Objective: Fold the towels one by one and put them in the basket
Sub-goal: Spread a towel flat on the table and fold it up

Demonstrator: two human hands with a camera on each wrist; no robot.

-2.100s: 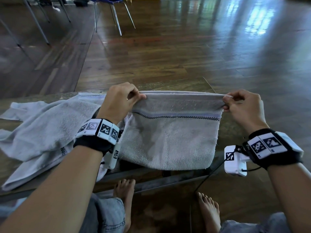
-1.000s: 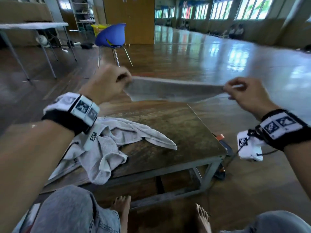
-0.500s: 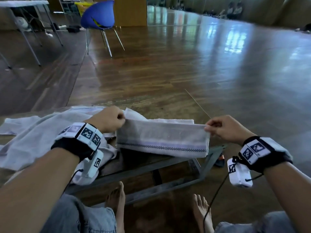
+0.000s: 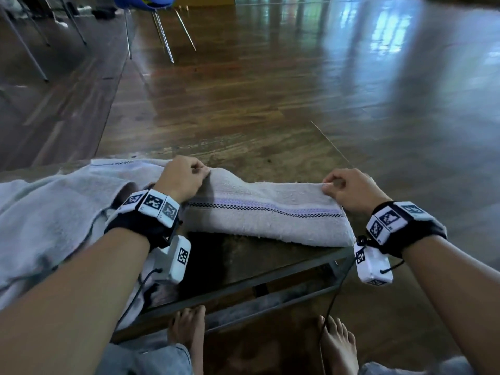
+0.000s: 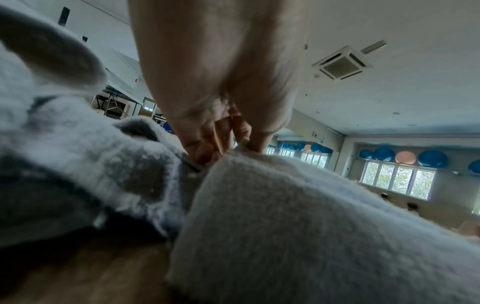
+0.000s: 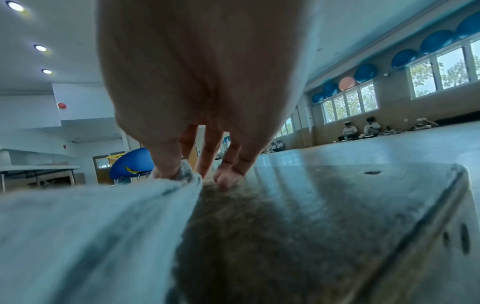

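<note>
A pale grey towel (image 4: pixel 265 212) with a checked stripe lies folded in a long band across the low wooden table (image 4: pixel 270 155). My left hand (image 4: pixel 186 177) pinches its far left corner, and in the left wrist view the fingertips (image 5: pixel 207 152) close on the towel (image 5: pixel 311 216) edge. My right hand (image 4: pixel 349 189) pinches the far right corner; the right wrist view shows the thumb (image 6: pixel 168 168) pressed on the towel (image 6: pixel 91 226) edge. No basket is in view.
A heap of more pale towels (image 4: pixel 54 212) covers the table's left side, touching my left wrist. The table's right corner (image 6: pixel 441 185) lies just beyond my right hand. A blue chair (image 4: pixel 146 4) stands on the wooden floor (image 4: pixel 270 77) far behind.
The towel was swung up in the air, then brought down doubled over. It now lies on the table as a narrower band, both hands still pinching its corners.
</note>
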